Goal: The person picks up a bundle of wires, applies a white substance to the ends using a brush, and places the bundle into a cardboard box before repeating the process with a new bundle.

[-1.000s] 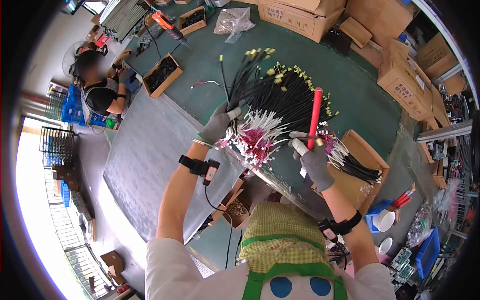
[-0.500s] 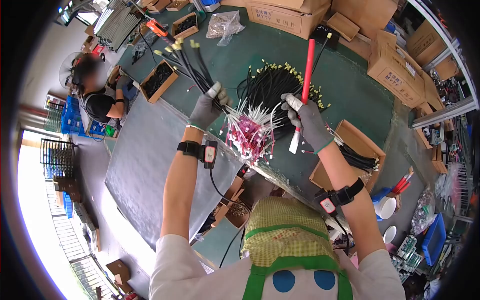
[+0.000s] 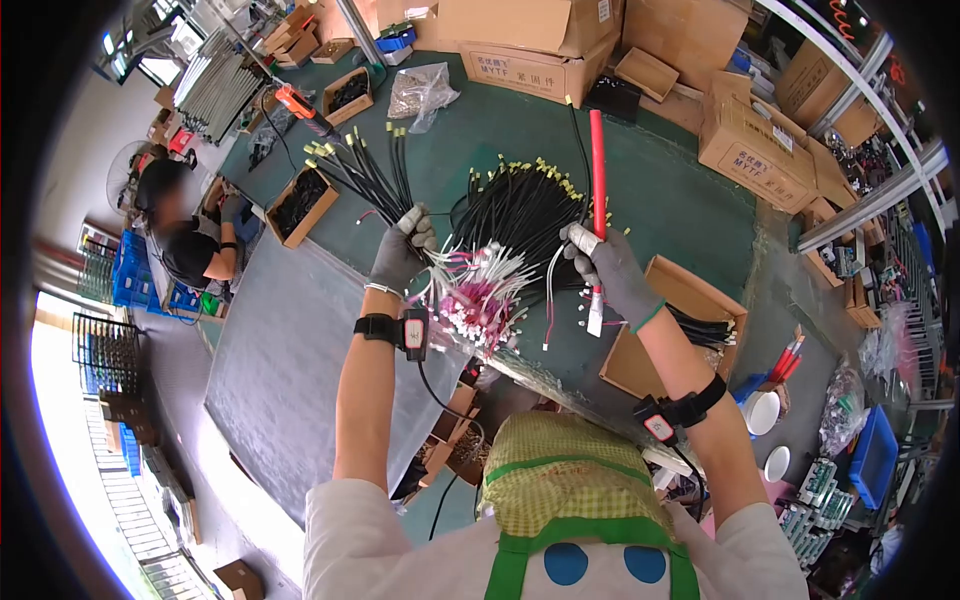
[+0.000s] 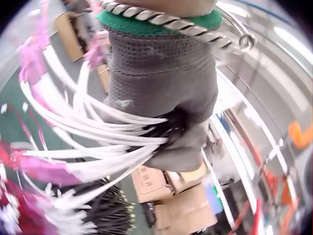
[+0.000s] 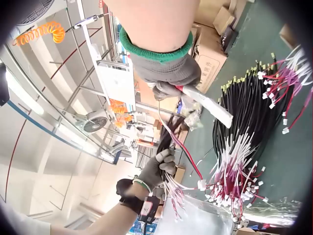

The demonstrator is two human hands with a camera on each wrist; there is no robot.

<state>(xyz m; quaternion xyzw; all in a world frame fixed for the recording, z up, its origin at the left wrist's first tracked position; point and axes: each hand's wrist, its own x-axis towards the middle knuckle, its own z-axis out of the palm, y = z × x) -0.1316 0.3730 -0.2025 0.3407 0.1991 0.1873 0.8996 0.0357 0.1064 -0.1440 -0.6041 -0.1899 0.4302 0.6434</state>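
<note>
Gloved and raised over the bench, the left hand (image 3: 402,248) grips a bundle of black cables (image 3: 372,185) with yellow tips; their white ends (image 4: 122,142) fan out below its fingers in the left wrist view. The right hand (image 3: 612,268) holds a red stick (image 3: 598,170) with a white lower end (image 5: 210,105), plus one black cable (image 3: 578,140) whose white and red leads hang down. Between the hands, a large pile of black cables (image 3: 515,210) lies on the bench, its white and purple connector ends (image 3: 480,300) toward the body.
An open cardboard box (image 3: 625,355) with more cables stands at the right. Large cartons (image 3: 540,75) line the back. Boxes of black parts (image 3: 302,205), an orange tool (image 3: 300,103) and a plastic bag (image 3: 420,92) are at the back left. Another person (image 3: 190,225) sits at the left.
The left hand has moved left from the pile with its bundle, the cables fanning out. The right hand has drawn a cable up from the pile, alongside the upright red stick.
</note>
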